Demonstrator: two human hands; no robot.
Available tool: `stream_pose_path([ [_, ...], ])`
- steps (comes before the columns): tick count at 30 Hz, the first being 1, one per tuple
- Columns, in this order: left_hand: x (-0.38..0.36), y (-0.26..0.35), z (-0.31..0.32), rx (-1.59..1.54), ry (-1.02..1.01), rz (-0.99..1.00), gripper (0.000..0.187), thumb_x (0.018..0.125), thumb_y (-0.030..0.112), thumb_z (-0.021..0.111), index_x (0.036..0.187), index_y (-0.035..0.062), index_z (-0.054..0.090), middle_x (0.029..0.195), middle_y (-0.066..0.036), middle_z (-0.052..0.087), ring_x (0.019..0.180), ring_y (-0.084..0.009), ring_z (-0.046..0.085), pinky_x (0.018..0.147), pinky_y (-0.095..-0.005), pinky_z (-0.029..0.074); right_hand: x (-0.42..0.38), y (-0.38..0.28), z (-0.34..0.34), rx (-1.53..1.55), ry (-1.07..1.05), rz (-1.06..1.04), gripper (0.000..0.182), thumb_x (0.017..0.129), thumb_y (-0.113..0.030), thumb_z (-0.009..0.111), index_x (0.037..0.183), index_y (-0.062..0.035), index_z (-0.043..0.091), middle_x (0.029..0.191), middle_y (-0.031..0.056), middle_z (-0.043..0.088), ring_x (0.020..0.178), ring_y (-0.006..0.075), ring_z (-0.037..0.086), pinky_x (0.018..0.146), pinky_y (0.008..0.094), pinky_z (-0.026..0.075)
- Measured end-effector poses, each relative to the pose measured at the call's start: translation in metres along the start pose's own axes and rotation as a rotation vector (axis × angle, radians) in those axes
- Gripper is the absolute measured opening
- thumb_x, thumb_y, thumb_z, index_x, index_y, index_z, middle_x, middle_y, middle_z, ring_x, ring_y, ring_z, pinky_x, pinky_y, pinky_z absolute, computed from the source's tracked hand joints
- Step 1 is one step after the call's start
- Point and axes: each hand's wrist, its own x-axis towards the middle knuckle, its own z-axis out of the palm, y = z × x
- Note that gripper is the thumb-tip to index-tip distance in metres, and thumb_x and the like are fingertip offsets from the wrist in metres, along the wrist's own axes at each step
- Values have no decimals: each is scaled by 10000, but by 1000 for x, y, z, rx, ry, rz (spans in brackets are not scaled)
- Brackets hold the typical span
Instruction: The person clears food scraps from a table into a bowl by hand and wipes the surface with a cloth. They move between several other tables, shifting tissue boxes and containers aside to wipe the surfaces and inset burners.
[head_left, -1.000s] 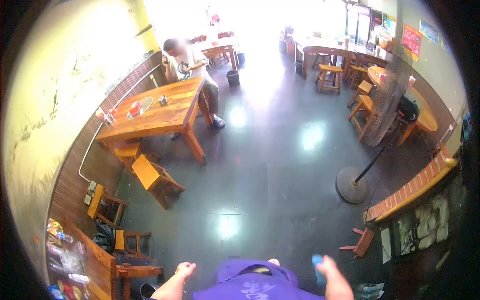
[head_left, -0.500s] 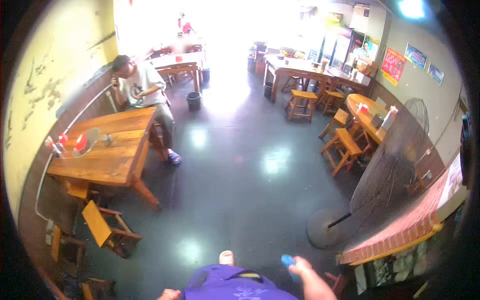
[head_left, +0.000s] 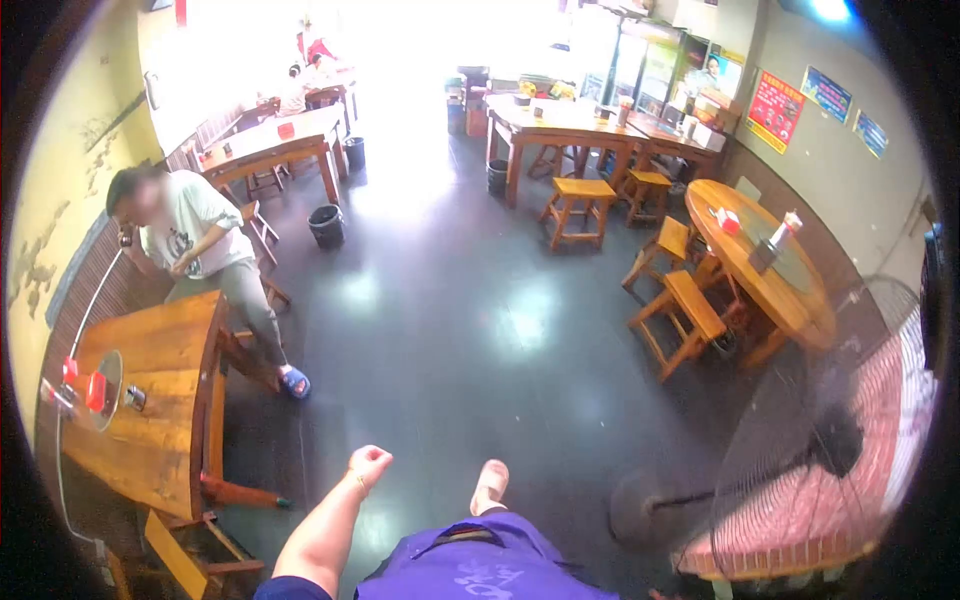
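Note:
My left hand (head_left: 370, 465) swings out in front at lower centre, its fingers curled into a loose fist with nothing showing in them. A thin band circles that wrist. Below it is the purple apron (head_left: 480, 560) on my body, with pale lettering, and one light shoe (head_left: 491, 482) steps forward on the dark floor. My right hand is out of the picture. The nearest furniture to my left hand is the wooden table (head_left: 165, 350) on the left, apart from it, bearing red containers and a small metal cup (head_left: 135, 396).
A person (head_left: 200, 235) sits behind the left table, one hand raised to the head. A large standing fan (head_left: 835, 440) and a brick ledge (head_left: 800, 550) are at lower right. Wooden stools (head_left: 690, 305) surround a round table (head_left: 770, 260). A black bucket (head_left: 327, 227) stands farther ahead.
I have moved forward; the left table and the fan are closer. My left hand has swung forward and up. My right hand, which held something blue, has dropped out of view.

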Motion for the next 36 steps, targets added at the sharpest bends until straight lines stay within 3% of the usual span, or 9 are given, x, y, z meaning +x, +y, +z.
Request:
stream_pose_path([
  [8,112,36,-15,-5,131,-428,219,820,194,737,985,52,715,857,-54,703,790,-143,641,699,-324,523,202,-453,-207,-407,204,-556,396,641,-254,775,968,-33,738,946,202,725,883,305,713,768,419,552],
  [13,148,-24,-38,33,243,-694,183,787,215,742,902,73,739,803,-59,709,694,-163,641,631,-342,528,7,-868,-260,-653,444,-721,367,785,-196,595,1135,-115,673,1124,153,700,1096,317,659,929,436,521],
  [17,217,-59,-59,-13,155,-715,133,787,223,737,821,97,763,742,-77,706,657,-178,640,620,-364,534,-34,-1058,-230,-862,594,-896,523,761,-352,716,1225,-135,606,1169,140,618,1089,324,631,917,455,528],
  [23,451,-16,-129,-201,104,-486,127,790,215,671,739,111,724,667,-79,659,579,-186,607,532,-415,497,2,-1182,-194,-1127,352,-679,473,757,-321,724,1174,-122,625,1196,146,634,1144,315,624,964,428,514],
  [24,484,103,-158,70,191,-568,170,792,246,681,838,90,731,743,-93,691,663,-202,648,619,-409,533,16,-1197,-198,-1091,286,-622,460,754,-301,716,1166,-111,644,1184,149,655,1137,303,633,973,418,509],
  [26,598,122,-186,46,257,-484,251,795,289,697,950,94,725,966,-117,725,903,-240,679,828,-378,538,51,-1205,-208,-1001,256,-553,465,743,-235,708,1175,-69,668,1153,172,693,1109,288,658,970,387,506],
  [28,694,186,-223,20,344,-309,196,778,209,720,929,83,723,854,-69,707,783,-159,652,709,-333,537,100,-1200,-215,-806,196,-435,480,688,-175,724,1156,-71,697,1123,167,708,1082,286,673,941,391,516],
  [30,789,244,-258,-31,329,-260,210,816,225,706,995,116,717,978,-73,719,935,-199,672,851,-361,530,135,-1198,-221,-665,156,-330,438,664,-144,748,1090,-48,716,1038,173,726,1001,264,699,890,378,530],
  [36,975,425,-323,-644,318,-289,258,858,71,658,1116,91,662,899,-14,634,616,-79,504,483,-242,393,172,-1333,-222,-642,-1,-321,458,711,-162,718,1143,-18,675,1079,179,709,1020,296,682,908,415,522],
])
